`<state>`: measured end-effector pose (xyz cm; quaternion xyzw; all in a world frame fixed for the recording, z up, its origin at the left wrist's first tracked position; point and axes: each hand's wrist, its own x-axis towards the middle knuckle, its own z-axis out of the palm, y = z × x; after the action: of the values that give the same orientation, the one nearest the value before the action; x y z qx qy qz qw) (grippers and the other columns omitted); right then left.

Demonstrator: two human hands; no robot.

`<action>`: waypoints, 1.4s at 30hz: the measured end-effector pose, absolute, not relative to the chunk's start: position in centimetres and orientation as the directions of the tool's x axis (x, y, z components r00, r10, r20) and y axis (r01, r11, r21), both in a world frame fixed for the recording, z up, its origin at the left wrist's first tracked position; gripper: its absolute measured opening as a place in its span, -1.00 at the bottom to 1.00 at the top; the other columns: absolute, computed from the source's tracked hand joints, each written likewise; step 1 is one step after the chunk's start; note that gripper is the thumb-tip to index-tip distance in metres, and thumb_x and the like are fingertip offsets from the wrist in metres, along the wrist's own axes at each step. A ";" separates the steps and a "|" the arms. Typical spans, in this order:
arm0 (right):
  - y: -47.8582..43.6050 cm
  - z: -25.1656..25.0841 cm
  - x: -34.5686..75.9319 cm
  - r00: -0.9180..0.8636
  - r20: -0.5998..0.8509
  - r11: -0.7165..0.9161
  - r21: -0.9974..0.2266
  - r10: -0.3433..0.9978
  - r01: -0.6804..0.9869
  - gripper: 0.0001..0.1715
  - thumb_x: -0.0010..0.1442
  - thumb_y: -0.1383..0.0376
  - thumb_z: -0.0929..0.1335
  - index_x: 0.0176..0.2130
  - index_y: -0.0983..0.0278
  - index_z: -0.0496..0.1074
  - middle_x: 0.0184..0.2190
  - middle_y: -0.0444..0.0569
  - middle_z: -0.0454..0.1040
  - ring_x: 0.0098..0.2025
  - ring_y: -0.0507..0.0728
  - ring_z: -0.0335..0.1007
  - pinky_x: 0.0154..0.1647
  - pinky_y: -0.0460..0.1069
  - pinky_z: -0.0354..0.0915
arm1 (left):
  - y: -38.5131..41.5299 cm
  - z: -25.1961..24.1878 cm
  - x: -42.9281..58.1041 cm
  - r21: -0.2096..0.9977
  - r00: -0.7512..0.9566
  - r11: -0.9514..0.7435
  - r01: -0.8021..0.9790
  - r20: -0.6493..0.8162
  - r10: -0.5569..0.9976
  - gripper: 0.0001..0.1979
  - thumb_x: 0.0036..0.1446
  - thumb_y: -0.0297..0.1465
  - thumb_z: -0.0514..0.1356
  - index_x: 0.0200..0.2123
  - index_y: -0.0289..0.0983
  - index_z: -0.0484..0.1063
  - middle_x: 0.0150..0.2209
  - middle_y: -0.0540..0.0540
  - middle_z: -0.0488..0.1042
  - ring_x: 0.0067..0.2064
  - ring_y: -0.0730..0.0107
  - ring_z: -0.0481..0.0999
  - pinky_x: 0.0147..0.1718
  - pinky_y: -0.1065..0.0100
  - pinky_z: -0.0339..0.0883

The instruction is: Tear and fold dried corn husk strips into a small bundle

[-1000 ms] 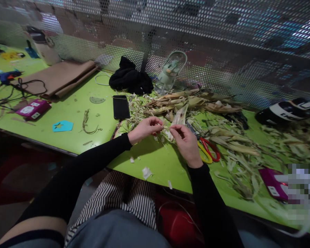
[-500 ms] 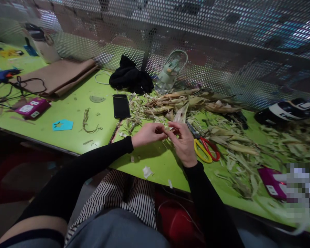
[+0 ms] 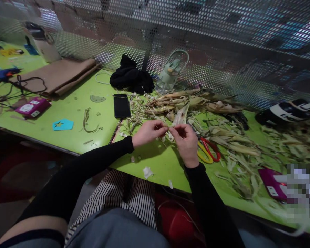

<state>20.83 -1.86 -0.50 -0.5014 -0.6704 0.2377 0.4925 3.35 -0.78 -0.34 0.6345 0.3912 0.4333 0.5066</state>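
Observation:
My left hand (image 3: 150, 133) and my right hand (image 3: 186, 144) meet over the table's front part, thumbs and fingertips pinched close together. Between them runs a thin strand of dry corn husk, mostly hidden by the fingers; a fine loose end hangs below the left fingertips. Just behind the right hand a broad pale corn husk (image 3: 181, 115) stands out from the pile of dry husks (image 3: 193, 100). Scissors (image 3: 208, 150) with one red and one yellow handle lie beside the right hand, their blades partly covered by it.
A black phone (image 3: 122, 106) lies left of the husk scraps. Behind are a black cloth (image 3: 131, 76) and a clear bottle (image 3: 170, 74) against the perforated screen. Left lie a twisted husk cord (image 3: 85, 120), blue tag (image 3: 63, 124) and purple box (image 3: 33, 107); a black bottle (image 3: 284, 112) lies right.
My right hand has turned and shifted slightly right, its fingers now curled into a tighter pinch. The left fingers have closed and risen a little. More of the scissors' blades is covered.

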 end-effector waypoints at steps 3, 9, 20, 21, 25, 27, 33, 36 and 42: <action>-2.1 -0.4 20.7 -0.060 0.434 0.407 -0.775 0.899 0.484 -0.69 0.20 0.04 0.45 -0.34 0.20 0.43 -0.38 -0.10 0.52 -0.36 0.09 0.42 -0.27 0.04 0.39 | -0.9 -0.3 3.4 0.965 0.312 -0.230 0.128 0.181 0.933 -0.83 0.23 -0.41 0.20 -0.41 -0.34 0.43 -0.49 0.03 0.47 -0.46 0.56 0.39 -0.38 0.46 0.24; -1.9 -0.8 20.8 -0.014 0.415 0.385 -0.830 0.910 0.405 -0.69 0.18 0.06 0.47 -0.19 0.19 0.44 -0.32 -0.12 0.52 -0.34 0.08 0.44 -0.27 0.02 0.42 | -1.0 -0.1 3.4 0.948 0.311 -0.271 0.168 0.210 0.927 -0.86 0.23 -0.43 0.20 -0.39 -0.33 0.44 -0.49 0.04 0.44 -0.45 0.56 0.36 -0.40 0.47 0.21; -2.0 -0.3 21.0 -0.083 0.593 0.536 -0.648 0.801 0.541 -0.83 0.23 0.15 0.44 -0.21 0.17 0.48 -0.12 -0.03 0.43 -0.24 0.10 0.39 -0.25 0.04 0.41 | -0.7 -0.7 3.4 0.953 0.309 -0.268 0.141 0.215 0.927 -0.84 0.24 -0.38 0.19 -0.38 -0.32 0.45 -0.47 0.02 0.46 -0.45 0.55 0.38 -0.39 0.45 0.24; -2.1 -0.2 21.0 -0.092 0.580 0.527 -0.649 0.810 0.549 -0.83 0.24 0.15 0.43 -0.22 0.18 0.49 -0.13 -0.02 0.44 -0.25 0.10 0.39 -0.26 0.05 0.41 | -0.7 -0.6 3.4 0.952 0.310 -0.268 0.144 0.214 0.926 -0.84 0.24 -0.39 0.19 -0.38 -0.32 0.44 -0.47 0.02 0.47 -0.44 0.54 0.38 -0.38 0.45 0.24; -2.1 -0.1 20.9 -0.055 0.483 0.441 -0.741 0.874 0.506 -0.77 0.24 0.10 0.42 -0.18 0.19 0.47 -0.19 -0.04 0.48 -0.31 0.09 0.38 -0.28 0.05 0.39 | -0.9 -0.3 3.4 0.951 0.314 -0.273 0.147 0.217 0.924 -0.85 0.24 -0.40 0.19 -0.39 -0.31 0.43 -0.46 0.02 0.46 -0.42 0.54 0.39 -0.38 0.45 0.24; -2.1 -0.1 20.9 -0.052 0.438 0.409 -0.782 0.897 0.470 -0.72 0.22 0.09 0.43 -0.16 0.19 0.45 -0.22 -0.05 0.50 -0.32 0.08 0.38 -0.29 0.03 0.38 | -0.9 -0.3 3.4 0.950 0.317 -0.277 0.146 0.220 0.923 -0.86 0.23 -0.41 0.20 -0.39 -0.31 0.42 -0.47 0.03 0.44 -0.42 0.54 0.38 -0.38 0.45 0.24; -2.0 -0.3 20.9 -0.061 0.408 0.394 -0.816 0.911 0.424 -0.73 0.22 0.06 0.43 -0.23 0.20 0.44 -0.30 -0.10 0.51 -0.32 0.09 0.40 -0.25 0.03 0.37 | -1.0 0.0 3.4 0.990 0.337 -0.138 0.003 0.129 0.933 -0.84 0.24 -0.41 0.21 -0.39 -0.34 0.41 -0.47 0.02 0.45 -0.43 0.55 0.41 -0.35 0.43 0.29; -1.7 -0.7 21.1 -0.025 0.404 0.373 -0.819 0.915 0.436 -0.73 0.23 0.07 0.41 -0.26 0.21 0.41 -0.37 -0.13 0.48 -0.37 0.08 0.37 -0.30 0.02 0.35 | -0.9 0.1 3.5 0.978 0.365 0.074 -0.194 0.002 0.931 -0.84 0.27 -0.43 0.20 -0.38 -0.35 0.36 -0.47 0.02 0.46 -0.44 0.59 0.45 -0.32 0.43 0.33; -1.5 -1.1 21.1 -0.055 0.398 0.373 -0.792 0.916 0.483 -0.74 0.24 0.08 0.40 -0.23 0.21 0.43 -0.31 -0.09 0.51 -0.33 0.11 0.40 -0.27 0.04 0.37 | -0.9 -0.1 3.8 0.959 0.383 0.122 -0.258 -0.015 0.924 -0.85 0.27 -0.48 0.21 -0.38 -0.36 0.34 -0.50 0.06 0.44 -0.49 0.65 0.43 -0.37 0.46 0.33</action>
<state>21.10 -1.54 -1.13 -0.5086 -0.6877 0.2337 0.4624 3.83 -0.89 -0.15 0.4941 0.3370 0.4414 0.6689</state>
